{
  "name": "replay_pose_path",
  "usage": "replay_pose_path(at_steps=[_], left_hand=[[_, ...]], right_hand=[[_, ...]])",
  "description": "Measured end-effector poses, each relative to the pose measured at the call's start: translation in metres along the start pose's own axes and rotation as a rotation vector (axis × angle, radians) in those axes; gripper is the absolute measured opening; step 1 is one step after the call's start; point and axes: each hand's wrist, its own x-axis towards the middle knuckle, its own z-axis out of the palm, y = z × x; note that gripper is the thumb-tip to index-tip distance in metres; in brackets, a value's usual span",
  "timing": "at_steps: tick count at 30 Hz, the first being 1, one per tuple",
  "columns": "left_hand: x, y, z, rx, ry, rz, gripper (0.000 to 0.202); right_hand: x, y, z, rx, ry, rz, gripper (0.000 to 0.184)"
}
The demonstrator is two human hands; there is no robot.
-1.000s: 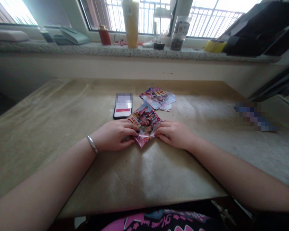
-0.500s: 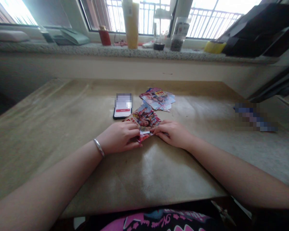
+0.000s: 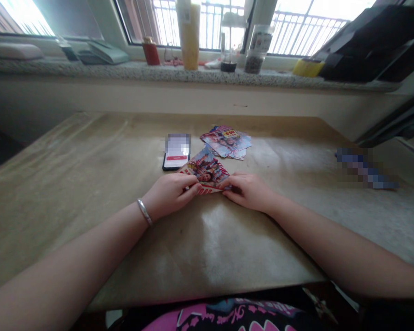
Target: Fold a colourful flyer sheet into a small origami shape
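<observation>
A colourful printed paper sheet (image 3: 209, 168) lies on the table in front of me, its near edge folded over into a strip with red print. My left hand (image 3: 172, 193) pinches the left part of that edge between thumb and fingers; a silver bangle is on this wrist. At the right corner, my right hand (image 3: 245, 191) grips the same sheet, fingertips closed on it. Just beyond it is a loose pile of similar printed sheets (image 3: 227, 140). A phone (image 3: 176, 158) with a lit, partly blurred screen lies behind my left hand, close to the sheet.
The table (image 3: 200, 257) reaches back to a wall below a stone windowsill (image 3: 141, 71). On the sill stand a tall yellow bottle (image 3: 189, 37), a red container (image 3: 151, 51), clear jars and a yellow roll (image 3: 308, 67). A blurred flat item (image 3: 365, 169) lies at the far right.
The near edge of the sheet has been folded over, so a strip with red print now shows. My left hand has shifted slightly up, its thumb now on the edge.
</observation>
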Motion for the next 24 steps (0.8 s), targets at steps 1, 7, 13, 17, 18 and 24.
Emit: replay_pose_path(at_steps=[1,7,13,17,18,24], left_hand=[[0.001,0.0,0.0,-0.044,-0.013,-0.045,0.036],[0.003,0.001,-0.002,-0.182,0.01,-0.205,0.041],[0.004,0.001,-0.001,-0.072,0.008,-0.249,0.031],[0.006,-0.001,0.003,-0.007,0.029,-0.18,0.027],[0.006,-0.002,0.004,0.009,0.039,-0.164,0.027],[0.007,-0.003,0.009,0.071,0.063,-0.137,0.022]], right_hand=[[0.0,-0.001,-0.001,0.007,0.001,0.01,0.015],[0.0,-0.002,-0.002,0.055,0.011,0.054,0.021],[-0.001,-0.001,-0.002,0.012,0.004,0.069,0.024],[0.001,-0.003,-0.003,-0.044,-0.013,0.054,0.022],[0.001,-0.003,-0.003,-0.049,-0.009,0.041,0.021],[0.001,0.003,0.002,-0.019,0.058,-0.091,0.02]])
